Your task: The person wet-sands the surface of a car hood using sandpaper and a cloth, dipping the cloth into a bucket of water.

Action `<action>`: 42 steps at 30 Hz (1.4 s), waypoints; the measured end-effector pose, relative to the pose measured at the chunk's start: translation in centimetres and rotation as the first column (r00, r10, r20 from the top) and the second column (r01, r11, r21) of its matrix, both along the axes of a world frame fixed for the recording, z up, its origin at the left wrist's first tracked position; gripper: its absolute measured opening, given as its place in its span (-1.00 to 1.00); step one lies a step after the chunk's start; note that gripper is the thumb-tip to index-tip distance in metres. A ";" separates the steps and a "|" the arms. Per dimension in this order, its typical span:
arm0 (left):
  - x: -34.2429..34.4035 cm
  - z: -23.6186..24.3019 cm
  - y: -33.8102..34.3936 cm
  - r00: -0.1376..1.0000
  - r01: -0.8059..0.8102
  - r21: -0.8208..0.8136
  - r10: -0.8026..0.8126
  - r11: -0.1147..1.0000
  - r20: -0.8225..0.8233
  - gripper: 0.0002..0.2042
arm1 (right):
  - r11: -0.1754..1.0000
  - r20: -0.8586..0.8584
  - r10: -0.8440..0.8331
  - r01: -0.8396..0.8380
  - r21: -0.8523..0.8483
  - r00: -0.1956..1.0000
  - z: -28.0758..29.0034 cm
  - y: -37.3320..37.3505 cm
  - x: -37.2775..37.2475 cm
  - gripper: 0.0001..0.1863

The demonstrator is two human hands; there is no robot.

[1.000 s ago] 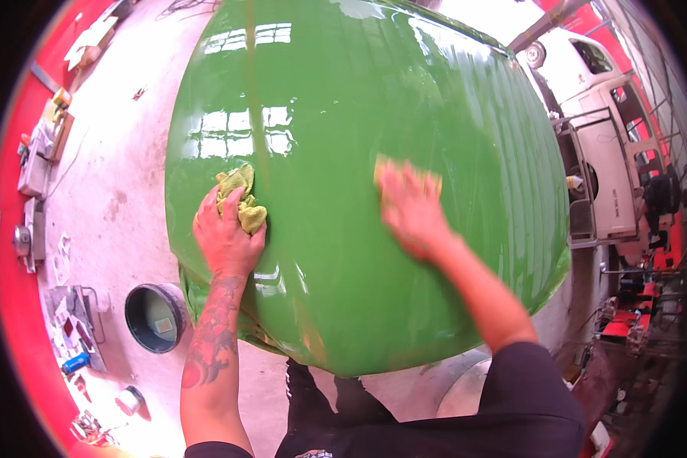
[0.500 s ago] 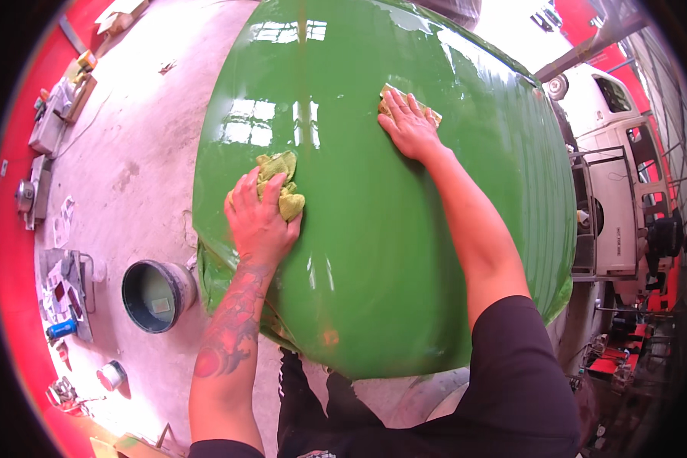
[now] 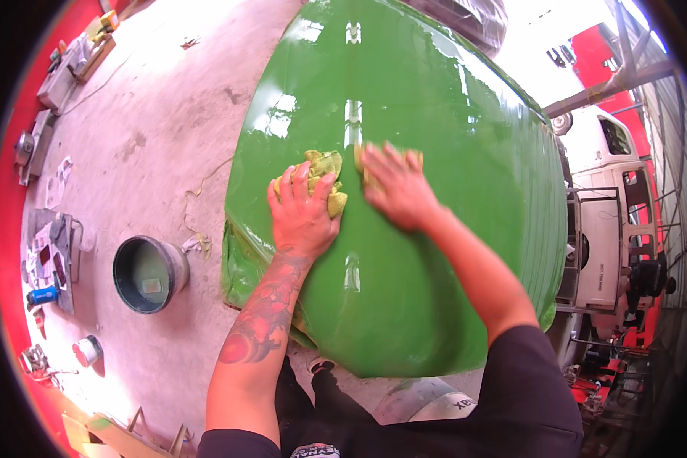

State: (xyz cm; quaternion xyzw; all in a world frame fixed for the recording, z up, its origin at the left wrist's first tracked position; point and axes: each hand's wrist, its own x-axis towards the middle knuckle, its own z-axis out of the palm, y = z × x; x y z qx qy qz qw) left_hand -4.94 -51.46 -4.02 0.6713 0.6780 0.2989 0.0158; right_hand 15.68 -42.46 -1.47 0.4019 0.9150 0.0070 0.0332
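Note:
A large glossy green panel (image 3: 450, 320), shaped like a vehicle's body, spreads out before me, wet-looking and full of window reflections. My left hand (image 3: 301, 214) is closed over a crumpled yellow-green cloth (image 3: 334, 200) and presses it on the panel left of the middle. Just right of it, my right hand (image 3: 398, 191) lies over a flat yellowish pad (image 3: 415, 159) against the green surface. That hand is a little blurred, and its palm hides most of the pad.
On the floor at left stands a dark bucket (image 3: 179, 269) of cloudy liquid. Near it are a small can (image 3: 88, 351) and a low stand (image 3: 67, 294) with papers. A metal beam (image 3: 599, 91), a white van (image 3: 599, 259) and a person in dark clothes (image 3: 648, 278) are at right.
My right hand has slid the pad toward me and left, close to my left hand. The view has shifted, and the left hand still holds the cloth.

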 end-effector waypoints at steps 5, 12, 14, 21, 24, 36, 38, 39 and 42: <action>0.0 -0.2 -0.1 1.000 0.016 0.014 -0.016 1.000 -0.012 -0.48 | 0.975 -0.099 -0.223 0.221 -0.030 0.970 -1.4 7.7 -4.0 -0.32; 0.1 -0.2 -0.1 1.000 -0.003 0.087 0.002 0.996 0.012 -0.57 | 0.992 -0.039 -0.118 0.116 -0.044 0.992 -0.7 -18.6 0.1 -0.30; 0.1 -0.5 0.0 1.000 -0.001 0.081 0.003 0.997 -0.024 -0.58 | 0.973 0.026 -0.124 0.126 -0.193 0.992 -1.1 -27.6 1.0 -0.31; 0.4 -1.8 0.4 0.994 -0.003 0.122 0.016 0.993 -0.109 -0.58 | 0.644 -0.145 -0.758 0.765 -0.004 0.636 -1.9 -27.9 8.7 -0.21; 0.4 -1.9 0.4 0.988 0.002 0.106 0.015 0.994 -0.156 -0.57 | 0.622 -0.100 -0.768 0.774 0.121 0.633 -3.2 -27.1 3.6 -0.19; 0.4 -2.1 0.9 0.985 0.061 0.096 -0.044 0.993 -0.166 -0.56 | 0.002 -0.306 -0.952 0.999 -0.037 -0.009 -6.9 -36.2 16.2 -0.27; 0.3 -2.3 1.2 0.981 0.090 0.128 -0.066 0.988 -0.181 -0.57 | -0.022 -0.383 -0.924 1.000 0.013 -0.016 -6.7 -36.1 12.6 -0.28; 0.3 -2.4 1.2 0.982 0.072 0.114 -0.050 0.991 -0.184 -0.57 | 0.081 -0.402 -0.914 0.996 -0.043 0.057 -6.6 -36.8 8.5 -0.25; 0.2 -2.4 1.3 0.977 0.093 0.125 -0.067 0.988 -0.200 -0.58 | 0.501 -0.352 -0.814 0.865 -0.021 0.463 -7.1 -38.9 -5.3 -0.22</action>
